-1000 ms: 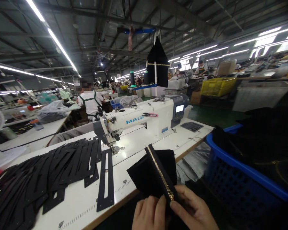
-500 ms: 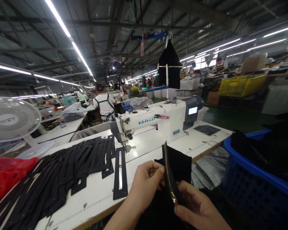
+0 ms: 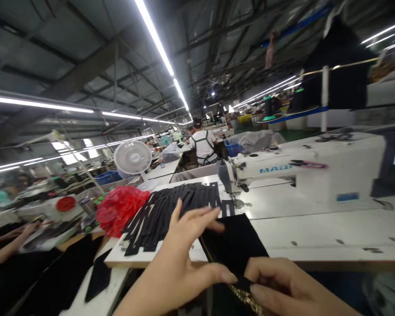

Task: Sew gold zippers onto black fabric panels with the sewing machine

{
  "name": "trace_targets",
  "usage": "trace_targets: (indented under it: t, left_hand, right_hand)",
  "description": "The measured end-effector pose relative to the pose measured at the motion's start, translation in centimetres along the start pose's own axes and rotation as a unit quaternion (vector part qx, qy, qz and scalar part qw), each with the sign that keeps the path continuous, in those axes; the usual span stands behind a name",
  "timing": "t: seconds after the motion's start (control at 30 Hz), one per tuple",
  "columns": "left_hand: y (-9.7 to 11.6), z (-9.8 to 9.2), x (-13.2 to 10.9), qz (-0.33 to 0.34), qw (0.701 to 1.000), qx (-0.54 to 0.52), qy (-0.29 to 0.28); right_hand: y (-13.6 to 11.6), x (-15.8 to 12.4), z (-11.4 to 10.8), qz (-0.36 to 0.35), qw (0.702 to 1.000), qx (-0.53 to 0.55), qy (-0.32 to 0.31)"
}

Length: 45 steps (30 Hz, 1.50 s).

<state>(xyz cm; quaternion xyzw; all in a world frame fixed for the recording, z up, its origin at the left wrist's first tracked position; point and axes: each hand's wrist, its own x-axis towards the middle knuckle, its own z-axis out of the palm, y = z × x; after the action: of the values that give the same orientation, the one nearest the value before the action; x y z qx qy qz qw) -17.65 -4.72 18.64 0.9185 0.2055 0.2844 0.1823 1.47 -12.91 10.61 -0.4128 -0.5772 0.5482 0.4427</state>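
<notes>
A black fabric piece (image 3: 233, 245) with a gold zipper (image 3: 245, 298) lies over the near edge of the white sewing table (image 3: 316, 228). My left hand (image 3: 184, 250) rests on its left side, fingers stretched forward and apart, thumb pressed on the cloth near the zipper. My right hand (image 3: 283, 285) pinches the fabric at the zipper end, fingers closed. A spread of black cut strips (image 3: 171, 210) lies just beyond my left fingers. The white sewing machine (image 3: 303, 171) stands behind the fabric.
A red plastic bag (image 3: 120, 206) sits left of the strips, with a white fan (image 3: 132, 158) behind it. A person in a white shirt (image 3: 202, 145) sits at a far table. Another person's arm (image 3: 9, 245) shows at the left edge.
The view has swung left. The fabric has come down from being held up to lying flat on the table edge. My left hand has let go and spread over it.
</notes>
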Motion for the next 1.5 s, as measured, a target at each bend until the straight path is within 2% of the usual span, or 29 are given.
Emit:
trace_targets:
  t: [0.03,0.1,0.2,0.3,0.47,0.67,0.83,0.97,1.1,1.2,1.3,1.5]
  left_hand:
    - [-0.1,-0.9,-0.8,-0.042,0.998,-0.003,-0.056]
    - [-0.5,-2.1,-2.5,-0.144,0.982,-0.014,-0.125]
    - [-1.5,-3.1,-5.2,-0.260,0.954,-0.016,-0.148]
    - [-2.5,-3.9,-7.7,-0.300,0.942,-0.023,-0.148]
    - [-3.3,-4.8,-9.9,-0.334,0.931,-0.055,-0.136]
    - [-4.6,-5.1,-10.2,-0.356,0.922,-0.022,-0.151]
    - [-7.2,-7.6,-11.4,-0.340,0.923,-0.053,-0.172]
    - [-9.6,-8.8,-13.0,-0.333,0.927,-0.092,-0.144]
    - [-11.4,-7.8,-13.8,-0.329,0.935,-0.100,-0.090]
    - [-12.0,-6.8,-13.9,-0.330,0.937,-0.098,-0.063]
    - [-12.1,-6.3,-14.1,-0.326,0.940,-0.094,-0.046]
    - [-11.3,-5.9,-15.2,-0.328,0.943,-0.050,-0.022]
  right_hand:
    - [-0.1,1.0,0.5,-0.017,0.999,-0.048,-0.014]
    - [0.0,3.0,1.6,-0.057,0.989,-0.132,-0.030]
    - [1.1,5.5,3.8,-0.105,0.970,-0.212,-0.056]
    - [2.5,6.7,5.9,-0.130,0.958,-0.241,-0.089]
    - [4.3,7.0,8.2,-0.111,0.960,-0.219,-0.132]
    - [6.0,6.9,9.5,-0.061,0.982,-0.113,-0.141]
    - [8.1,6.5,10.8,-0.040,0.995,-0.035,-0.081]
    - [9.7,6.2,12.2,-0.020,0.999,0.023,-0.030]
    - [10.4,6.0,13.5,0.013,0.994,0.077,-0.070]
    - [10.7,5.9,14.3,0.009,0.992,0.113,-0.056]
    - [10.9,5.8,14.8,-0.001,0.992,0.121,-0.038]
    - [11.9,6.0,14.9,0.021,0.996,0.065,-0.063]
